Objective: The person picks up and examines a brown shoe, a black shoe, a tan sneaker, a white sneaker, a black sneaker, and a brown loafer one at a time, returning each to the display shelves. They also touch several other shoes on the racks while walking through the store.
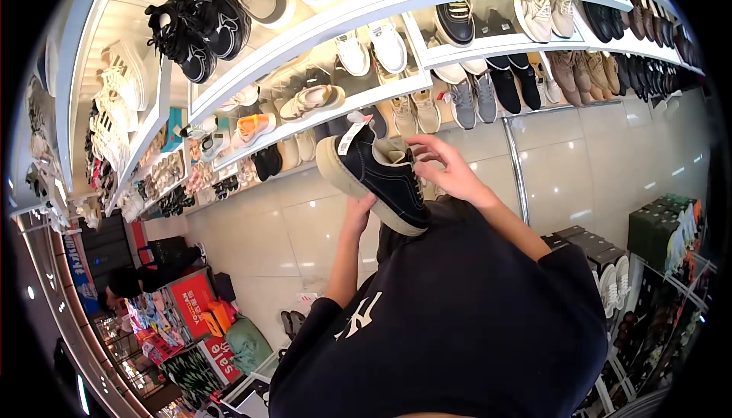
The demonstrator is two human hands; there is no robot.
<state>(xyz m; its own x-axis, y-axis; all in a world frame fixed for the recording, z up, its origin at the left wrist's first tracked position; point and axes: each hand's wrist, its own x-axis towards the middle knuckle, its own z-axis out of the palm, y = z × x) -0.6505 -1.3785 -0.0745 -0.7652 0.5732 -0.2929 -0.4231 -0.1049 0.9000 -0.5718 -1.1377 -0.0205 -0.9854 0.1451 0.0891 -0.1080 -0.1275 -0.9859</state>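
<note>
A dark navy shoe (385, 181) with a thick pale sole is held in front of my dark T-shirt, its heel up to the left and its toe down to the right. A white tag (351, 137) hangs at its heel. My left hand (361, 208) supports the shoe from below at the sole, with most of its fingers hidden behind it. On the other side, my right hand (444, 168) reaches to the laces and collar, its fingers bent against them.
Glass-fronted shelves (320, 25) full of shoes curve across the top. Stacked shoe boxes (587, 246) stand at the right. Red sale signs (191, 303), bags and a person in dark clothes (145, 277) are at the lower left. Slippers (292, 323) lie on the tiled floor (259, 242).
</note>
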